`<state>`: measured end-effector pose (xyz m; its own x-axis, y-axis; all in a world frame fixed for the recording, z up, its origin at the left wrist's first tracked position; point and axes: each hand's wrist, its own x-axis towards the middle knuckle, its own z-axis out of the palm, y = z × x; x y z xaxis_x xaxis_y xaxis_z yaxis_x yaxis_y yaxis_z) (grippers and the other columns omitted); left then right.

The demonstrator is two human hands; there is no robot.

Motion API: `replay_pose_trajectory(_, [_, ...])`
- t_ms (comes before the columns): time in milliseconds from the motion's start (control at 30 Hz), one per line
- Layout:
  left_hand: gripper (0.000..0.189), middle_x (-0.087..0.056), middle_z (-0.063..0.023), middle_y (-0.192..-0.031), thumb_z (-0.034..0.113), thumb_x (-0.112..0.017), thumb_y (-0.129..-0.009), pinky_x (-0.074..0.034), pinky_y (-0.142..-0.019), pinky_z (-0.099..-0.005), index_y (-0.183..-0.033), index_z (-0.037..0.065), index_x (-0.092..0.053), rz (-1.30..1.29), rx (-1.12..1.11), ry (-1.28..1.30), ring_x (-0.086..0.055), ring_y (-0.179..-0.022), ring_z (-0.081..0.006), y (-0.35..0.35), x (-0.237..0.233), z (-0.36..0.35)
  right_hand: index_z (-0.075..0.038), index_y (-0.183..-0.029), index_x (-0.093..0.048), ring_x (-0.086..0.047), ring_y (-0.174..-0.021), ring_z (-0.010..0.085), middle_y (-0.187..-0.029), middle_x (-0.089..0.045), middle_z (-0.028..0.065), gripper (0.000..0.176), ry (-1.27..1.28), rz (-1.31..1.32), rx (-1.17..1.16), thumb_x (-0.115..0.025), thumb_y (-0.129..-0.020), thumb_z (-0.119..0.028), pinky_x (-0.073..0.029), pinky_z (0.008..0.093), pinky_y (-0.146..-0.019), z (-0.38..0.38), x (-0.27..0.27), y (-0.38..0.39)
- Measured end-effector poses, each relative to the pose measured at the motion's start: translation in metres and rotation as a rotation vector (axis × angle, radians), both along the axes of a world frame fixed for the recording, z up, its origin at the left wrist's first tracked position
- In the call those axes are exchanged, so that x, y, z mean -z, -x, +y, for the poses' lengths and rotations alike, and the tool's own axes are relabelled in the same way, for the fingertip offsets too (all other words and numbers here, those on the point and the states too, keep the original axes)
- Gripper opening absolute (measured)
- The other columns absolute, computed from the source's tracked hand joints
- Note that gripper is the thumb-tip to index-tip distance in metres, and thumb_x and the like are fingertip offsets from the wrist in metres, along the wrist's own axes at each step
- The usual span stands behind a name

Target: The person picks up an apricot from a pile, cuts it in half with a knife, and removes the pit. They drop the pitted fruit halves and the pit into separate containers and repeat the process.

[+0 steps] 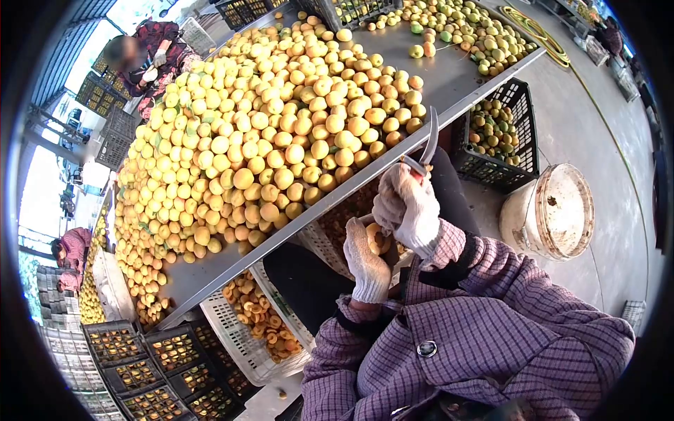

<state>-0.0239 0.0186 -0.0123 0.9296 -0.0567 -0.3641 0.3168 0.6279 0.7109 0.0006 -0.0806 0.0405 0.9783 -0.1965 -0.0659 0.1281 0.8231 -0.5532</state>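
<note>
My right hand [411, 207], in a white glove, is closed round the handle of a curved knife [432, 133], whose blade points up over the table's edge. Just left of it, my left hand [366, 259], also gloved, is wrapped round an orange fruit [379, 240] that shows partly between the two hands. Both hands are in front of my body, over a crate of cut fruit [344, 217]. Beyond them a large heap of yellow-orange fruit [267, 126] covers much of the metal table [449, 77].
A white crate [232, 337] of fruit halves stands below the table. To the right are a black crate [533, 144] with greenish fruit and a stained white bucket [523, 221]. Black trays [140, 351] stand lower left. A person [151, 59] is at the table's far side.
</note>
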Motion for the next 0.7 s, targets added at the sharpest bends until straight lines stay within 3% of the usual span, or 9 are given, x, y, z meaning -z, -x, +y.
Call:
replay_pose_trajectory(33, [0.040, -0.064, -0.0051, -0.090, 0.038, -0.054, -0.100, -0.052, -0.072, -0.0264, -0.109, 0.000, -0.061, -0.046, -0.010, -0.015, -0.062, -0.077, -0.0141, -0.002, 0.018, 0.005, -0.009, -0.077, -0.050, -0.033, -0.036, 0.0098, -0.051, -0.037, -0.0017, 0.033, -0.050, 0.108, 0.009, -0.055, -0.099, -0.033, -0.027, 0.0261, -0.035, -0.002, 0.004, -0.007])
replay_pose_trajectory(167, [0.038, -0.065, -0.0103, -0.110, 0.030, -0.050, -0.102, -0.050, -0.091, -0.0343, -0.117, -0.003, -0.061, -0.061, -0.141, -0.043, -0.063, -0.102, -0.0223, -0.010, 0.040, -0.004, -0.011, -0.077, -0.049, -0.031, -0.038, 0.0096, -0.052, -0.036, -0.0033, 0.032, -0.078, 0.291, 0.086, -0.054, -0.099, -0.033, -0.025, 0.0258, -0.036, 0.000, 0.012, -0.018])
replay_pose_trajectory(267, [0.039, -0.065, -0.0100, -0.111, 0.030, -0.046, -0.103, -0.050, -0.091, -0.0344, -0.118, -0.003, -0.061, -0.218, -0.068, -0.085, -0.062, -0.101, -0.0219, -0.014, 0.048, -0.002, -0.012, -0.077, -0.050, -0.029, -0.037, 0.0104, -0.052, -0.036, -0.0047, 0.033, -0.102, 0.361, 0.066, -0.051, -0.100, -0.035, -0.025, 0.0277, -0.038, -0.005, 0.030, -0.024])
replay_pose_trajectory(433, [0.040, -0.063, -0.0080, -0.112, 0.038, -0.050, -0.100, -0.054, -0.084, -0.0343, -0.120, 0.004, -0.059, -0.193, 0.099, -0.235, -0.061, -0.103, -0.0192, -0.022, 0.077, 0.008, -0.013, -0.077, -0.051, -0.031, -0.039, 0.0110, -0.053, -0.036, -0.0058, 0.034, -0.237, 0.456, 0.099, -0.051, -0.100, -0.037, -0.026, 0.0289, -0.039, -0.011, 0.037, -0.035])
replay_pose_trajectory(500, [0.041, -0.064, -0.0061, -0.105, 0.044, -0.052, -0.099, -0.055, -0.076, -0.0322, -0.114, 0.007, -0.061, 0.003, -0.144, 0.038, -0.062, -0.095, -0.0192, -0.027, 0.079, 0.000, -0.013, -0.077, -0.051, -0.032, -0.041, 0.0108, -0.054, -0.036, -0.0060, 0.034, -0.301, 0.491, 0.114, -0.051, -0.100, -0.039, -0.026, 0.0283, -0.039, -0.012, 0.037, -0.039])
replay_pose_trajectory(533, [0.041, -0.064, -0.0061, -0.105, 0.044, -0.052, -0.099, -0.055, -0.076, -0.0322, -0.114, 0.007, -0.061, -0.008, -0.139, 0.034, -0.062, -0.095, -0.0192, -0.028, 0.079, -0.003, -0.013, -0.077, -0.051, -0.032, -0.041, 0.0108, -0.054, -0.036, -0.0060, 0.034, -0.307, 0.480, 0.116, -0.051, -0.100, -0.039, -0.026, 0.0283, -0.039, -0.015, 0.036, -0.041])
replay_pose_trajectory(600, [0.048, -0.063, -0.0052, -0.095, 0.052, -0.047, -0.098, -0.055, -0.068, -0.0298, -0.108, 0.008, -0.062, 0.185, -0.079, 0.018, -0.061, -0.080, -0.0192, -0.027, 0.022, -0.017, -0.014, -0.076, -0.051, -0.031, -0.042, 0.0101, -0.054, -0.035, -0.0059, 0.033, -0.288, 0.454, 0.093, -0.051, -0.100, -0.037, -0.027, 0.0277, -0.039, -0.020, 0.032, -0.040])
replay_pose_trajectory(667, [0.050, -0.065, -0.0085, -0.092, 0.049, -0.046, -0.100, -0.054, -0.059, -0.0274, -0.105, 0.001, -0.061, 0.178, -0.049, 0.071, -0.064, -0.075, -0.0187, -0.036, 0.029, -0.007, -0.011, -0.080, -0.051, -0.028, -0.041, 0.0092, -0.054, -0.033, -0.0053, 0.033, -0.301, 0.351, 0.088, -0.050, -0.101, -0.037, -0.026, 0.0261, -0.038, -0.031, 0.023, -0.037])
replay_pose_trajectory(700, [0.050, -0.065, -0.0084, -0.092, 0.050, -0.046, -0.100, -0.053, -0.058, -0.0280, -0.105, 0.003, -0.061, 0.088, 0.116, 0.217, -0.064, -0.074, -0.0198, -0.042, 0.035, 0.002, -0.010, -0.080, -0.052, -0.032, -0.041, 0.0088, -0.055, -0.037, -0.0045, 0.032, -0.109, 0.251, 0.074, -0.053, -0.101, -0.035, -0.028, 0.0257, -0.038, -0.036, 0.024, -0.035])
